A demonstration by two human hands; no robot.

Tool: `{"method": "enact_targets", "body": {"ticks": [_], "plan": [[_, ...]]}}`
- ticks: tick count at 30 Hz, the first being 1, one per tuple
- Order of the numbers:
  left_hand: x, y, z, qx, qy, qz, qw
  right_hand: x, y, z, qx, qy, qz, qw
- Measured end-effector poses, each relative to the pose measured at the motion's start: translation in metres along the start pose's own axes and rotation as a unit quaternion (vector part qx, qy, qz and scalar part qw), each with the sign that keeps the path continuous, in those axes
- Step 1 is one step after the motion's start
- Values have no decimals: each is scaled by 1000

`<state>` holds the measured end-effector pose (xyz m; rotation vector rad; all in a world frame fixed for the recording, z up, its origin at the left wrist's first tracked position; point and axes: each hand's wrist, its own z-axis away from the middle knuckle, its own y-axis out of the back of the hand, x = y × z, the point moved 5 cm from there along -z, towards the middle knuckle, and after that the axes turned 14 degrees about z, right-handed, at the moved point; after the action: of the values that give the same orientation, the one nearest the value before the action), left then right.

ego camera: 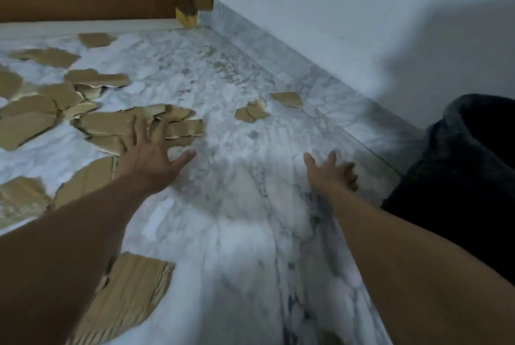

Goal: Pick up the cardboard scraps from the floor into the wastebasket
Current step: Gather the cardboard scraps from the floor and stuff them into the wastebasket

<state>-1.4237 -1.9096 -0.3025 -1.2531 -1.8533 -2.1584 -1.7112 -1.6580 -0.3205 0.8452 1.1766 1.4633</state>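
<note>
Fingers (140, 133) splayed over ragged corrugated cardboard scraps (111, 124), veined marble floor (237, 219).

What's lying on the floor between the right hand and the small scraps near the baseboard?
Nothing: in the head view the stretch from the right hand up to the small scraps is bare marble floor.

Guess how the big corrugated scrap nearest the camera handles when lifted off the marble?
The corrugated scrap probably stays fairly stiff: flutes show. Likely light. Lying flat on the smooth marble floor, it may slide before an edge lifts.
</note>
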Motion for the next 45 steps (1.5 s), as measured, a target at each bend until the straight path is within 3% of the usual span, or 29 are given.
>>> {"method": "enact_targets", "body": {"ticks": [9, 13, 17, 21, 25, 28, 31, 37, 39, 42, 45], "plan": [[-17, -47, -87, -21, 8, -81, 996, -106, 8, -99, 37, 104, 19, 994], [-17, -39, -87, 49, -28, -110, 992, -146, 24, -123, 64, 109, 19, 992], [-12, -35, -80, 81, -16, -95, 992, -179, 32, -136, 30, 155, 16, 987], [-20, -38, -84, 20, 57, -92, 994, -206, 30, -124, -62, 250, 56, 965], [-19, -38, -85, -25, 60, -105, 992, -227, 11, -97, -44, 312, 148, 938], [-19, -33, -78, -73, 71, -120, 988, -227, -6, -71, -27, 359, 137, 923], [-21, -25, -53, -112, 70, -123, 984, -222, -23, -29, -9, 405, 85, 910], [-20, 4, 42, -158, 2, -124, 980, -230, -53, 53, -21, 404, 65, 912], [-24, 19, 78, -128, -16, -107, 986, -234, -61, 90, -41, 408, 52, 910], [-50, 51, 152, -13, 55, -81, 995, -245, -69, 141, -88, 412, 65, 905], [-90, 62, 233, -4, 198, -82, 977, -258, -77, 182, -89, 446, 89, 886]]}}
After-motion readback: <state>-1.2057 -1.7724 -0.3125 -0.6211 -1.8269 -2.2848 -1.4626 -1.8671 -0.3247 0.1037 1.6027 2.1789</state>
